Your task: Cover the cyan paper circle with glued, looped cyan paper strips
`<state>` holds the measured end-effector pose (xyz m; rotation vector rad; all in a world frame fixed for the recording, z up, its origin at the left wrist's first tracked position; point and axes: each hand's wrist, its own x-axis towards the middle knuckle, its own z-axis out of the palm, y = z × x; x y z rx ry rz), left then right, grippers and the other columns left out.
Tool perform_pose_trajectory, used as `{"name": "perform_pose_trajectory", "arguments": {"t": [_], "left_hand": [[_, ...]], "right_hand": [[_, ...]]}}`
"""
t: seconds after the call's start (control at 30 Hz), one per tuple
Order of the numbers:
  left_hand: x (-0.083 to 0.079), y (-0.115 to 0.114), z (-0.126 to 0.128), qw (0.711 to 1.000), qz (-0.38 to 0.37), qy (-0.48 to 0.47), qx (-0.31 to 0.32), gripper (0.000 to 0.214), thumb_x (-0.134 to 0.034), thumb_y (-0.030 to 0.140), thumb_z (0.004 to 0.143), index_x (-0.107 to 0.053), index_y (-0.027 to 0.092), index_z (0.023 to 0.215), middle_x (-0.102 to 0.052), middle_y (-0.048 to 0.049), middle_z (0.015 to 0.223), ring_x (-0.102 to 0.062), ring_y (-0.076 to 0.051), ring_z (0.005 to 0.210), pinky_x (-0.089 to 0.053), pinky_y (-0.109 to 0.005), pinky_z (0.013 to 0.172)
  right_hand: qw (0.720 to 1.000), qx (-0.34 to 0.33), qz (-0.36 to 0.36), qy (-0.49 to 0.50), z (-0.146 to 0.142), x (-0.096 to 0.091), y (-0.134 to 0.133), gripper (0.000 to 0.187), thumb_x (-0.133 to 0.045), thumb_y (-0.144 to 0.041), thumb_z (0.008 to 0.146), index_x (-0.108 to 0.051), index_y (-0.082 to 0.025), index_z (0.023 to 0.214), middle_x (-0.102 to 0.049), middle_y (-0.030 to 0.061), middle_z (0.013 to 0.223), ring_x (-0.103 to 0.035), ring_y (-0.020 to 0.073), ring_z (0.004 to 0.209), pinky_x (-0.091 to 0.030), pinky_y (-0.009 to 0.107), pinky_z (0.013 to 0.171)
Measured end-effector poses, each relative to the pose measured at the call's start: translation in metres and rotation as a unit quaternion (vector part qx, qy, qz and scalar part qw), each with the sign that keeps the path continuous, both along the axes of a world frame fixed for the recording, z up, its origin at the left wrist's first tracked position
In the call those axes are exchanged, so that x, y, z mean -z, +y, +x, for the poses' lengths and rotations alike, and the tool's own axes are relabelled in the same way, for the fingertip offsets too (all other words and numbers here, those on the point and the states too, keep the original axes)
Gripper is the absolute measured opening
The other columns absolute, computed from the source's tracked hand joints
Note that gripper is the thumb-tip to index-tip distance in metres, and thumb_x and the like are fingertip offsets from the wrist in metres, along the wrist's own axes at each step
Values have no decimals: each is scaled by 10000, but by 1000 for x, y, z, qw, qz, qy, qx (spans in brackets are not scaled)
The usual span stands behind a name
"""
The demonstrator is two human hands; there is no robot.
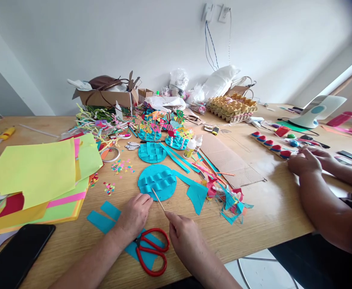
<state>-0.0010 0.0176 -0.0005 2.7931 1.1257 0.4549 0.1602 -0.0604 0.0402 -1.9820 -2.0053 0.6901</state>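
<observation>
1. Far left, a black rectangular phone [19,257] is lying in the near corner, with a messy stack of yellow, green, orange and pink paper sheets [37,168] spreading out just behind it.
2. Moving right, a white ring-shaped roll of tape [110,154] is sitting by the stack, and tiny multicoloured paper confetti [123,167] is lying scattered near it.
3. The person's left hand [136,214] is resting over some flat turquoise paper strips [99,220]. Its fingers are curling, tips right at the near-left edge of the disc below; can't tell if they're pinching anything.
4. So, the main thing: a round turquoise disc with rows of wavy paper strips [166,193] is lying flat on the wooden table [176,277], mid-picture, just ahead of both hands.
5. A pair of red-handled scissors [153,251] is lying between the forearms, partly on turquoise paper.
6. The right hand [184,239] is gripping a thin wooden stick [159,200], fingers closing round it, tip pointing at the disc's nearest wavy row. Can't tell if it's touching.
7. Beyond that, colourful paper scraps [234,202] are piling up beside a flat brown cardboard sheet [226,158].
8. Far right, a co-worker's hands [305,162] are working near a row of red-and-blue pieces [270,145]; can't tell what those fingers are holding.
</observation>
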Motion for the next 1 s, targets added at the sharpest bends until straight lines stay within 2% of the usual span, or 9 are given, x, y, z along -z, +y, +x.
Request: {"name": "perform_pose_trajectory", "arguments": {"t": [0.27, 0.5, 0.6, 0.8, 1.0], "left_hand": [[2, 1, -1, 1000, -5, -13, 0, 388, -357, -5, 742, -572, 162, 1020, -605, -60, 973, -532, -188, 916, -471, -336, 841], [1, 1, -1, 1000, 18, -6, 4, 378, -363, -12, 736, -581, 132, 1009, -606, -80, 963, -532, -200, 908, -478, -344, 831], [2, 1, 0, 1000, 28, -8, 5, 377, -364, -13, 738, -585, 137, 1004, -608, -82, 964, -534, -204, 910, -482, -351, 825], [2, 2, 0, 999, 42, 29, 4, 392, -341, -16, 749, -589, 137, 1011, -612, -85, 964, -532, -209, 951, -471, -357, 842], [-8, -4, 3, 999, 29, 41, 13, 392, -343, -4, 764, -582, 160, 1029, -604, -69, 1007, -534, -195, 956, -458, -343, 867]], "right_hand": [[999, -14, -29, -32, -3, 6, 3, 370, -381, -57, 789, -606, -166, 1062, -684, 93, 850, -643, 173, 806, -412, 218, 663], [998, 0, 43, 41, 10, -1, -6, 400, -397, -80, 784, -594, -177, 1118, -690, 71, 868, -641, 155, 782, -433, 203, 676], [997, 19, 68, 32, 21, -2, -11, 401, -389, -97, 796, -592, -184, 1130, -689, 70, 882, -640, 158, 789, -443, 213, 693], [999, 8, 38, -12, 32, 5, -6, 399, -394, -95, 804, -584, -191, 1141, -686, 75, 876, -637, 160, 831, -446, 211, 734], [1000, -13, 17, -22, 34, 8, -2, 392, -383, -92, 820, -571, -190, 1149, -675, 81, 875, -633, 163, 835, -436, 209, 715]]}}
